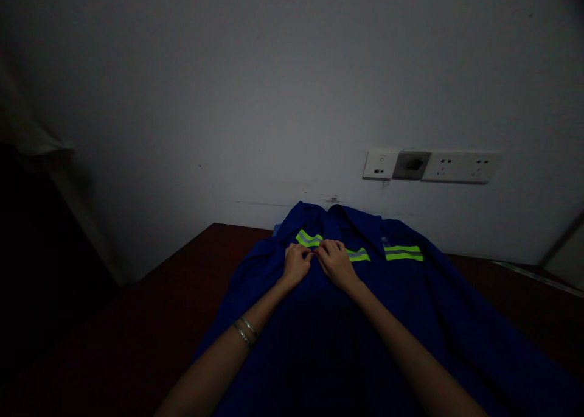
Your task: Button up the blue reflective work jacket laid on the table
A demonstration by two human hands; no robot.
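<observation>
A blue work jacket (392, 307) with yellow-green and grey reflective strips (404, 253) lies spread out, its collar (358, 219) toward the wall. Just below the collar, at the front of the jacket, my left hand (297, 263) pinches the cloth with bent fingers. Close beside it my right hand (335, 262) is also closed on the jacket's front, its fingertips almost meeting those of the left. Whatever small part of the cloth lies between the fingertips is too dark and small to make out. Two bracelets (245, 330) circle my left wrist.
Under the jacket is a dark reddish table (182, 271), its far edge near a pale wall (228, 100). Sockets and switches (460, 167) are set in the wall at right. A dark piece of furniture (41, 240) with pale cloth (27, 128) above it stands at left.
</observation>
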